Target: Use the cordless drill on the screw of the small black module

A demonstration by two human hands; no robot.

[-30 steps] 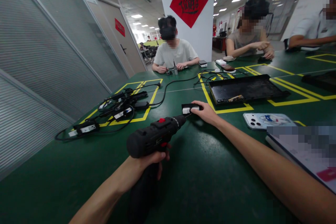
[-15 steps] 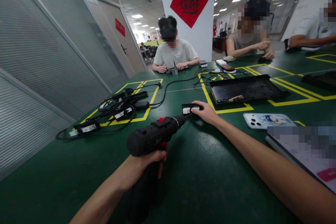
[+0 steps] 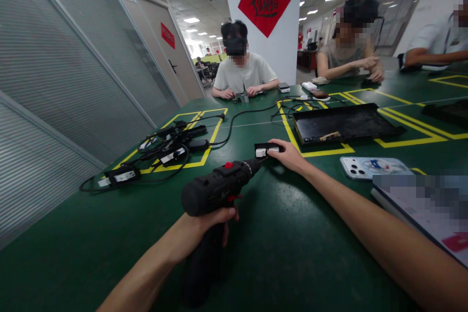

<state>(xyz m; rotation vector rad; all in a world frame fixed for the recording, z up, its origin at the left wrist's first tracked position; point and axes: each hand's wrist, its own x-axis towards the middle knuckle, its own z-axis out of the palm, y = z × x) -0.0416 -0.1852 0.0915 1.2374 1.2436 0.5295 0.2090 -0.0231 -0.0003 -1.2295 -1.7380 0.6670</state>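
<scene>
My left hand (image 3: 215, 219) is wrapped round the grip of a black cordless drill (image 3: 215, 187) with red switches, which points forward and to the right. The drill's bit end reaches the near side of a small black box with a white label (image 3: 261, 152), but I cannot tell whether it touches. My right hand (image 3: 288, 154) pinches that box from its right side, close to the green tabletop. Fingers hide the box's right end.
Tangled black cables and adapters (image 3: 171, 148) lie at left inside yellow tape. On the right are a black tray (image 3: 347, 124), a phone (image 3: 376, 168) and a blurred flat item (image 3: 424, 214). A person (image 3: 243, 75) works across the green table (image 3: 292, 253); others sit at right.
The drill and my left hand have shifted very slightly right. My right hand stays on the black box, and the whole view has moved a little.
</scene>
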